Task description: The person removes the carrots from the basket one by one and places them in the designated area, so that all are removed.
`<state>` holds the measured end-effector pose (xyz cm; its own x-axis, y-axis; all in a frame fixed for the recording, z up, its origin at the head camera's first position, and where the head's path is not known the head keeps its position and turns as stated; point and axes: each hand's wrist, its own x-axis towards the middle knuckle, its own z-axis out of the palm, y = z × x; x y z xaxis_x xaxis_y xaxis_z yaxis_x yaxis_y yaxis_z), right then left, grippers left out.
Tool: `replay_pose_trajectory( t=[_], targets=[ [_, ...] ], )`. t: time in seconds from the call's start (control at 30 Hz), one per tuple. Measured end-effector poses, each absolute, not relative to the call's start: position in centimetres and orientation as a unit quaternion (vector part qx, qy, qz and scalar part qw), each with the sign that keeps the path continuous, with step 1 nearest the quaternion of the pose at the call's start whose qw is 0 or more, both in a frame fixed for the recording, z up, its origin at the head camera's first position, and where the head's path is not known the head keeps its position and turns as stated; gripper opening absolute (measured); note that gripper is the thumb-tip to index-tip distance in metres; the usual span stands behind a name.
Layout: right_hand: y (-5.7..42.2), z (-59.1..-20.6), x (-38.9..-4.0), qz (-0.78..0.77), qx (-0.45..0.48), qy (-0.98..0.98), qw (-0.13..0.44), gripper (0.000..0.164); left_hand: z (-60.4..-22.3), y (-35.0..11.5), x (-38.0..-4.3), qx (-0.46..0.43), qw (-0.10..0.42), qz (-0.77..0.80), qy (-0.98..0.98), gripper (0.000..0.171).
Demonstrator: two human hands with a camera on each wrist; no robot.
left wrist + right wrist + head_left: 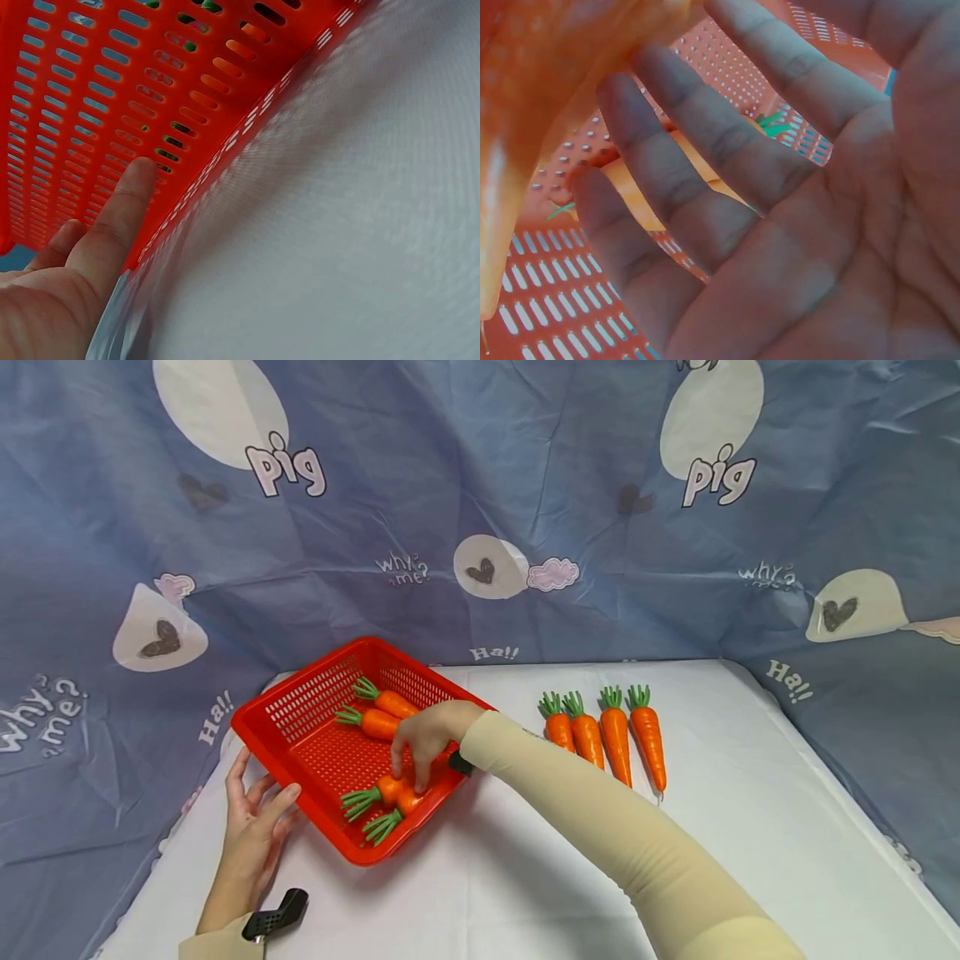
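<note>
A red plastic basket (pixel 322 760) with slotted walls sits angled on the left of the table in the head view. My left hand (pixel 255 827) is at its near left side, straight fingers against the slotted wall (pixel 112 82) in the left wrist view. Inside lie two toy carrots (pixel 382 722) at the back and two front carrots (pixel 390 789) with green tops toward the near corner. My right hand (pixel 431 735) reaches down into the basket, fingertips right at the front pair. In the right wrist view its loosely extended fingers overlap a close, blurred carrot (pixel 555 82).
Several more carrots (pixel 615 735) lie in a row on the white tablecloth (pixel 750 827), right of the basket, tops pointing away. A blue printed curtain (pixel 480 460) hangs behind the table and at both sides. The right sleeve (pixel 600 810) crosses in front of the row.
</note>
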<state>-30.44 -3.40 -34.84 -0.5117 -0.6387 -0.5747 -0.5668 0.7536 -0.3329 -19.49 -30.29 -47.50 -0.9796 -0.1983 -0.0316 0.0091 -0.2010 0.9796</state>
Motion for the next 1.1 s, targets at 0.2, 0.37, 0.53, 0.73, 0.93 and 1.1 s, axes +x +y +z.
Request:
replay_pose_trajectory(
  t=[0.2, 0.37, 0.53, 0.73, 0.93, 1.1],
  targets=[
    [-3.41, -34.87, -30.2, -0.04, -0.336, 0.865, 0.37, 0.032, -47.44, -30.26, -19.47, 0.082, 0.064, -0.769, -0.631, 0.093],
    [-3.45, -34.8, -30.1, -0.03, -0.335, 0.863, 0.377, 0.028, -47.4, -30.25, -19.46, 0.081, 0.063, -0.769, -0.631, 0.093],
    [-3.54, -34.73, -29.95, -0.009, -0.33, 0.866, 0.377, 0.029, -47.45, -30.29, -19.46, 0.08, 0.064, -0.767, -0.634, 0.093],
    [-3.69, -34.66, -29.79, 0.017, -0.324, 0.867, 0.379, 0.034, -47.55, -30.37, -19.5, 0.075, 0.065, -0.764, -0.637, 0.093],
    [-3.8, -34.57, -29.77, 0.035, -0.321, 0.866, 0.381, 0.037, -47.46, -30.31, -19.5, 0.071, 0.07, -0.766, -0.635, 0.092],
    [-3.81, -34.64, -29.83, 0.04, -0.324, 0.866, 0.378, 0.04, -47.46, -30.3, -19.47, 0.074, 0.071, -0.763, -0.638, 0.092]
  ],
)
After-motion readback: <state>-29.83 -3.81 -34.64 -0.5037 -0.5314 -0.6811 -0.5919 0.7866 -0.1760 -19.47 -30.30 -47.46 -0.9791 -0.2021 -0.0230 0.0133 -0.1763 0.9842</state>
